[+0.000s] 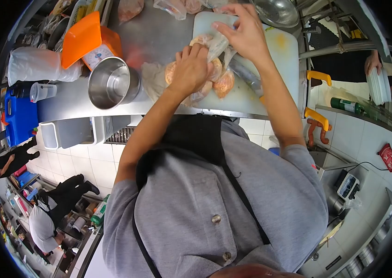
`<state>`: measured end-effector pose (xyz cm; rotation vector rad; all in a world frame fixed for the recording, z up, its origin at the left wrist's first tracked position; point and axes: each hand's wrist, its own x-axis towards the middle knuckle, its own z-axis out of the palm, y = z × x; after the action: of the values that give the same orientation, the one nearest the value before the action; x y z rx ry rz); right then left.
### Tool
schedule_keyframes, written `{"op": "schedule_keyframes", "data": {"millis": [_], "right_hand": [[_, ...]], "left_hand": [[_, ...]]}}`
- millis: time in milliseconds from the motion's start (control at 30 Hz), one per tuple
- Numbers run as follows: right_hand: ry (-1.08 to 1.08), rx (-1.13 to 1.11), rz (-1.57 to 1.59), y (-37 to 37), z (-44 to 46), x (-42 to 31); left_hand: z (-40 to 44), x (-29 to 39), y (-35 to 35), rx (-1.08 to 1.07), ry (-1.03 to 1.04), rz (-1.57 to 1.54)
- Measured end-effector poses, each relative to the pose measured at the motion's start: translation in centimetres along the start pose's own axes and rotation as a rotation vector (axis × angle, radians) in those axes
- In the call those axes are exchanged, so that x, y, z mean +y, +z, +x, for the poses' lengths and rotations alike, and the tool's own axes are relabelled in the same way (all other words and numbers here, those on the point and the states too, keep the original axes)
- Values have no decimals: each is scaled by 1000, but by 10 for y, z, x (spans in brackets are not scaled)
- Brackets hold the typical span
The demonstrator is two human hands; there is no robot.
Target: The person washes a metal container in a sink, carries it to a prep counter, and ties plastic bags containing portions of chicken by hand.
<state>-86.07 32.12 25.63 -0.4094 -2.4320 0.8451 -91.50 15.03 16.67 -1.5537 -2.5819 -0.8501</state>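
Observation:
On the work surface lie several small clear plastic bags of orange-pink food (224,84), bunched together; I cannot make out exactly what food is in them. My left hand (190,69) rests over the bunch, its fingers curled down on one bag. Just above and to the right, my right hand (247,36) is raised with thumb and forefinger apart. Loose twisted plastic (217,46) from a bag stands up beside the right palm. A white cutting board (281,55) lies beneath part of the bunch, and a long knife-like blade (247,76) lies on it, partly covered by my right forearm.
A steel pot (114,83) stands left, near an orange-topped scale (98,53). More bagged food (131,9) lies at the back, beside a metal bowl (277,11). Yellow handles (318,78) stick out at the right. Another person's hand (373,62) holds pale trays; other people stand lower left.

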Motion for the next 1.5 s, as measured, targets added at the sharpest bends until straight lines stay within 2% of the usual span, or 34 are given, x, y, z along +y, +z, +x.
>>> {"op": "schedule_keyframes", "data": {"millis": [33,100,133,233,300,333,400,433,500,533,600,633,667,733,767,800,833,867,900,933,967,1000,1033,1067,1100,1167,1200,1267,1333,1400,1467,1500], "right_hand": [[2,3,0,-6,-1,-8],[-777,-65,-342,-16,0,-18],[-776,-61,-346,-16,-2,-17],[-589,-522,-548,-9,-16,0],[-454,-819,-673,-8,-16,6],[-462,-817,-676,-16,-13,7],[-137,-1086,-69,-40,-11,10],[-141,-1093,-70,-45,-15,15],[129,-869,568,-46,-29,22],[118,-874,565,-37,-45,20],[682,-517,1568,-6,-82,8],[671,-512,1572,13,-81,-1],[411,-757,1880,34,-79,-15],[88,-979,2151,62,-73,4],[189,-900,1886,83,-58,38],[116,-891,1522,58,-44,28],[42,-894,1161,31,-29,16],[37,-881,1159,22,-17,13],[-108,-874,965,19,-6,14],[-241,-866,772,17,0,12],[-353,-708,568,14,2,3],[-354,-711,568,14,-3,-5],[-407,-424,340,14,-13,-14],[-446,-135,110,15,-22,-23],[-443,-136,108,21,-31,-28],[-422,159,41,37,-51,-29],[-418,153,43,40,-56,-28],[-371,328,71,45,-64,-30],[-327,358,36,40,-77,-41],[-287,388,-8,37,-81,-40],[-249,214,56,40,-82,-33],[-248,212,57,40,-83,-31]], "left_hand": [[0,0,0,-1,3,0],[3,2,1,-122,-23,72],[5,3,0,-121,-18,72],[5,-6,-6,-54,17,0],[6,-29,-19,-31,173,-314],[8,-23,-32,-23,171,-311],[14,-2,-77,33,260,-115],[20,3,-88,36,252,-116],[30,15,-104,124,356,144],[33,19,-109,133,352,150],[36,26,-119,444,294,-79],[33,32,-125,453,278,-197],[30,33,-127,448,291,-195],[24,27,-127,164,273,-875],[21,17,-131,-79,242,-1030],[17,13,-132,-99,250,-1032],[13,9,-134,-116,313,-762],[10,9,-136,-123,373,-487],[6,11,-138,-122,344,-355],[4,12,-132,-126,345,-357],[0,13,-120,-44,155,-473],[-5,12,-107,41,-41,-584],[-6,5,-90,187,-84,-693],[-8,8,-82,184,-88,-695],[-7,12,-75,275,-112,-721],[-9,15,-62,395,-126,-679],[-11,18,-56,392,-134,-681],[-15,24,-47,342,-291,-611],[-15,22,-38,376,-264,-629],[-13,25,-35,419,-341,-683],[-13,26,-32,405,-377,-719],[-14,27,-32,388,-414,-754]]}}
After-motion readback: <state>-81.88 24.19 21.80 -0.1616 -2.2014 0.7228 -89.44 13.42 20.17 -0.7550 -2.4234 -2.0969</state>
